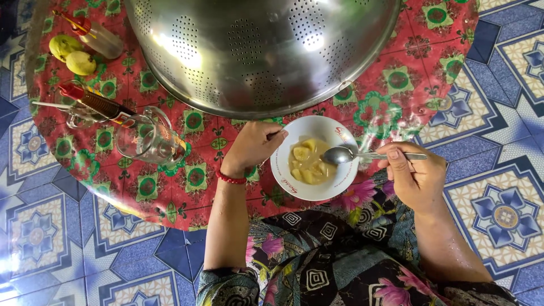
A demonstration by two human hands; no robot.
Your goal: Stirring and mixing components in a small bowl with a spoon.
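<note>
Blocked ahead by large upturned perforated steel colander (260, 51); clear glass mug (148, 137) and red-capped sauce bottle (96, 103) crowding left. Open red floral surface (192, 187) between mug and white round bowl (283, 170); free right of bowl.
</note>
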